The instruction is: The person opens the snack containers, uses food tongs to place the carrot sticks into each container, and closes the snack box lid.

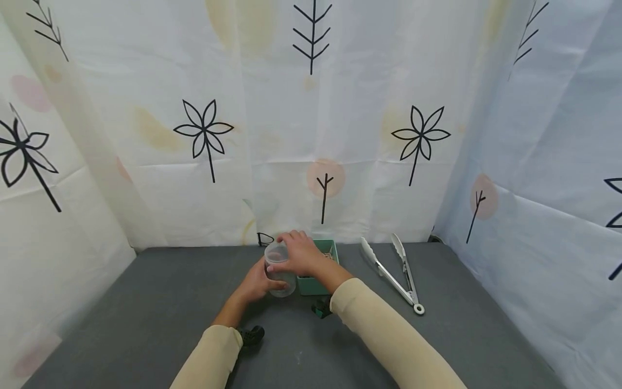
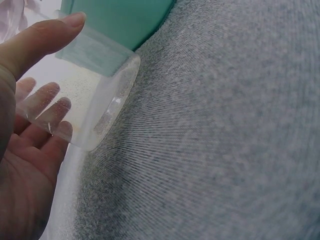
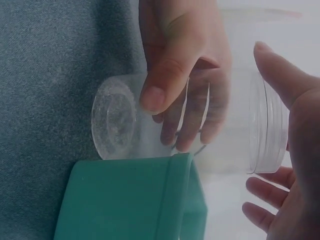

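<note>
A clear plastic jar [image 1: 280,270] stands on the grey table [image 1: 146,302], right beside a green box [image 1: 316,283]. My left hand [image 1: 257,283] grips the jar's body from the left, thumb in front and fingers behind, as the left wrist view shows through the jar [image 2: 95,95]. My right hand [image 1: 296,251] lies curled over the jar's top. In the right wrist view its thumb and fingers bracket the threaded rim of the jar [image 3: 150,125], while the left hand [image 3: 172,117] wraps the lower part next to the green box [image 3: 130,200].
White-tipped metal tongs [image 1: 396,273] lie on the table to the right of the box. The box holds some pale sticks at its far end. Patterned white curtains close off the back and both sides. The green box [image 2: 120,20] touches the jar's far side.
</note>
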### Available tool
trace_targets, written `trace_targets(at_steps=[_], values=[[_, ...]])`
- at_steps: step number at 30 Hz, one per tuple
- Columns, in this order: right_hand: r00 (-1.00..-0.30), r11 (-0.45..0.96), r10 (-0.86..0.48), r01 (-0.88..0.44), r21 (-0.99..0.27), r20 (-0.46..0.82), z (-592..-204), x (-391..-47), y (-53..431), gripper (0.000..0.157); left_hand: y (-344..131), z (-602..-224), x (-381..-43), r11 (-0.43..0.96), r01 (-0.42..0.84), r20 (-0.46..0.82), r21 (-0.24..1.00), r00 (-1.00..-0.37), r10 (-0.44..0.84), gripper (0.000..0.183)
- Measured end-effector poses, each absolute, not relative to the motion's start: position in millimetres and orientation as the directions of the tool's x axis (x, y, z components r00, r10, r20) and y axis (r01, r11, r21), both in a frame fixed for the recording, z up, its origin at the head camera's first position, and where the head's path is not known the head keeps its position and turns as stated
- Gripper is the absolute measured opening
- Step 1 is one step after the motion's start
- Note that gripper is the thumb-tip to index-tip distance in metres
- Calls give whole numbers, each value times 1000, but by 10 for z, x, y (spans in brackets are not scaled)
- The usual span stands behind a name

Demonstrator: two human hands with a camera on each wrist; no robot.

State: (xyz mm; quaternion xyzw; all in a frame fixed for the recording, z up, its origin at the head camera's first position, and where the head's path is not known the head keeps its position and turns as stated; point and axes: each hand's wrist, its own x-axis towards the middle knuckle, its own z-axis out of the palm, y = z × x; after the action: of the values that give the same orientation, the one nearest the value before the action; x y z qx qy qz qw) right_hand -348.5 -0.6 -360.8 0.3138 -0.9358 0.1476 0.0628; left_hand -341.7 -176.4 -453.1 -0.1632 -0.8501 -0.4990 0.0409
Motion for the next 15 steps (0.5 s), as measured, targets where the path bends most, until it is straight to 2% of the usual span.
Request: trace_targets(at_steps=[5, 15], values=[[-808, 765, -558, -589, -260, 188, -3562, -3467, -19, 70, -1762, -4527, -3417, 440, 314, 226, 841, -944, 241, 82], [-800, 687, -581, -581, -436, 151, -3536, -3477, 19, 69, -1774, -4537, -3429, 433, 361, 265, 826, -926, 268, 83]])
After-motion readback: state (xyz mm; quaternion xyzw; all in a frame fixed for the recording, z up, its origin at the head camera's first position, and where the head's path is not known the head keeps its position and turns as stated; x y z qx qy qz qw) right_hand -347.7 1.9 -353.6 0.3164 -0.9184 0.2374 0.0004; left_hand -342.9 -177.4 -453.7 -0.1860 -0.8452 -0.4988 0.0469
